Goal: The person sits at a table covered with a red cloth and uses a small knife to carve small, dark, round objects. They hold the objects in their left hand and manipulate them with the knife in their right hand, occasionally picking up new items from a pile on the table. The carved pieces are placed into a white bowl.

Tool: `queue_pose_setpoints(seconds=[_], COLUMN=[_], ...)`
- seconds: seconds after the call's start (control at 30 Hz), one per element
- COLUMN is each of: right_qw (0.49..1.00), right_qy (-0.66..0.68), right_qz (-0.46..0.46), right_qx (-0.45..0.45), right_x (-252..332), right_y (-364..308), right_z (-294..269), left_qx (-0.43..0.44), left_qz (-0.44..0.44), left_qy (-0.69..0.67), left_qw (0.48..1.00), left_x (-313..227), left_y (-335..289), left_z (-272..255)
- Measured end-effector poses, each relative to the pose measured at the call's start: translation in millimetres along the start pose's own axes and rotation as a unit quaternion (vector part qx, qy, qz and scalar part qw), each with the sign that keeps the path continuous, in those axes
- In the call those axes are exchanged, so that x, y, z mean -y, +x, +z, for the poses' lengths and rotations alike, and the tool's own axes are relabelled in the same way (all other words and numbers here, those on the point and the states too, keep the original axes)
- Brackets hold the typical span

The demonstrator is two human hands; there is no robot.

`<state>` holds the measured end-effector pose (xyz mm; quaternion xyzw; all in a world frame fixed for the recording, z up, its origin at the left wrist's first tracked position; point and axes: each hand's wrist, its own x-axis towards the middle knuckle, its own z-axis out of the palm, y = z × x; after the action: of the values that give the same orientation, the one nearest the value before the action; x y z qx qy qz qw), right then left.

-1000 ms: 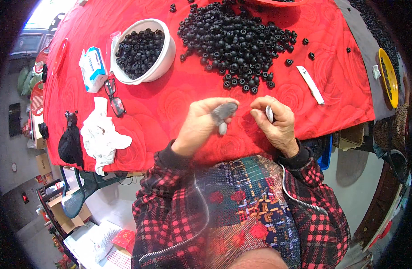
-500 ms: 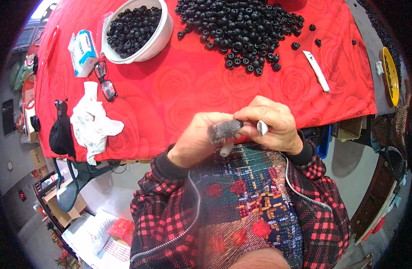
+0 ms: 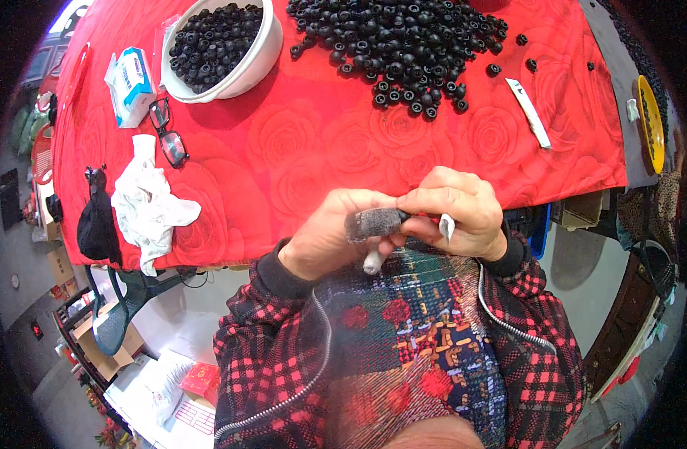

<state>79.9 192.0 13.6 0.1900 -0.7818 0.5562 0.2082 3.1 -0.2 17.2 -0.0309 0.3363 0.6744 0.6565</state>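
Note:
My left hand (image 3: pixel 325 233) and my right hand (image 3: pixel 463 206) meet in front of my chest, over the table's near edge. A worn dark grey wrap (image 3: pixel 376 224) covers a digit of my left hand, and a white wrap (image 3: pixel 373 262) covers another fingertip below it. Both hands are closed, their fingertips together on a small black piece (image 3: pixel 405 215), mostly hidden. A folded white strip (image 3: pixel 447 227) sticks out from the fingers of my right hand. Farther back on the red cloth (image 3: pixel 284 161) lies a heap of small round black parts (image 3: pixel 403 49).
A white bowl (image 3: pixel 265 63) full of similar black parts stands far left. Near it are a tissue pack (image 3: pixel 130 86), eyeglasses (image 3: pixel 168 135), a white glove-like cloth (image 3: pixel 153 206) and a black cloth item (image 3: pixel 98 224). A white strip (image 3: pixel 528 112) lies right; a yellow dish (image 3: pixel 649 123) stands beyond.
My hands stay together, with my right hand shifted slightly right and the grip rolled a little. The white-wrapped fingertip sits slightly lower. The view has moved slightly.

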Motion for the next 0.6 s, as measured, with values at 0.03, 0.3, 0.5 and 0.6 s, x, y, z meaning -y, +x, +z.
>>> queue_pose_setpoints(seconds=[0.03, 0.3, 0.5, 0.6], right_qw=[0.999, 0.98, 0.996, 0.979], right_qy=[-0.031, -0.153, 0.011, 0.073], right_qz=[-0.023, -0.113, 0.094, 0.192], right_qx=[-0.013, -0.055, 0.004, -0.009], right_x=[0.7, 6.5, 20.5, 21.9], right_y=[0.1, 1.9, -1.6, 0.6], right_z=[0.4, -1.4, -14.2, -15.5], left_qx=[0.002, -0.049, -0.053, -0.068], left_qz=[0.011, 0.107, 0.178, 0.19], left_qy=[-0.027, -0.002, 0.071, 0.095], left_qw=[1.0, 0.993, 0.98, 0.975], left_x=[0.4, 7.6, 4.4, 1.2], left_y=[0.4, 3.6, -1.4, -3.2], left_z=[1.7, 17.2, 13.2, 17.6])
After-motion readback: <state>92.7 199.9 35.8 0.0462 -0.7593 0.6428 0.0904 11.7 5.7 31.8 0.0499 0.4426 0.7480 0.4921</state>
